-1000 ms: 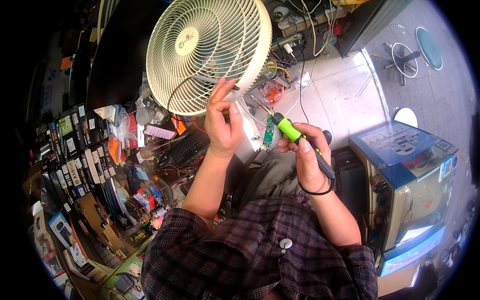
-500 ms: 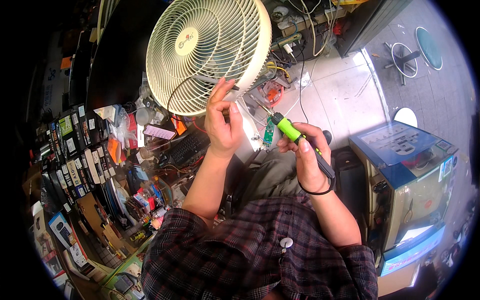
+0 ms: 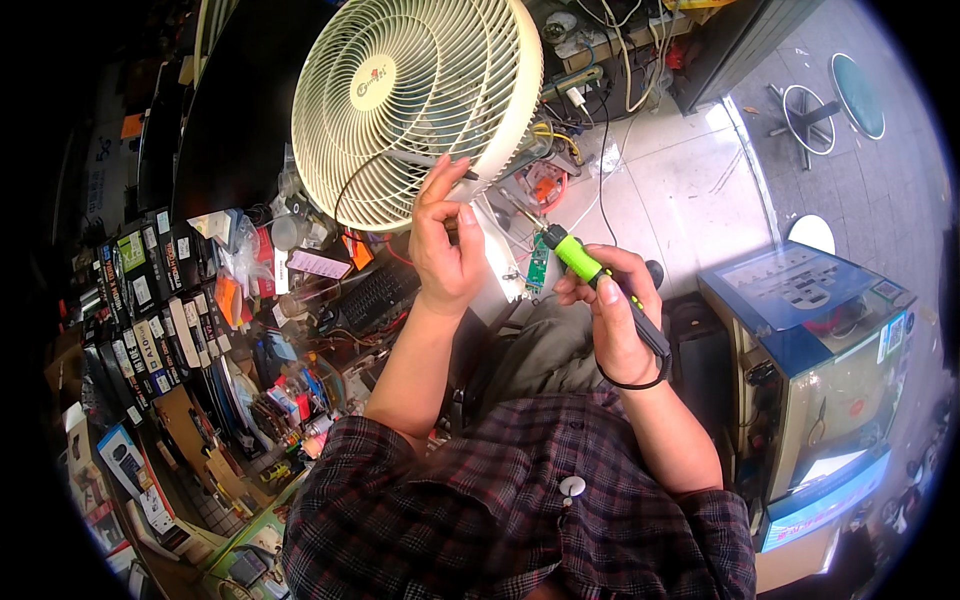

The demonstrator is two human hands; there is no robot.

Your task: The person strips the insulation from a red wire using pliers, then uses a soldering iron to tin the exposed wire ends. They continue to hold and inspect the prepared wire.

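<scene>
My right hand is closed around a soldering iron with a bright green and black handle. Its metal end slants up and left, and a black cord loops from its rear across my wrist. Just below the iron's front lies a small green circuit board, partly hidden. My left hand is raised in front of the fan's lower rim. Its fingertips close on a slim grey rod with a black end and a thin dark cable. The thumb stays apart from the rod.
A large cream fan stands ahead. Stacked boxes, a keyboard and a pink-edged phone-like slab crowd the left. A glass display case is at right, with a round stool beyond. An orange round item sits past the iron.
</scene>
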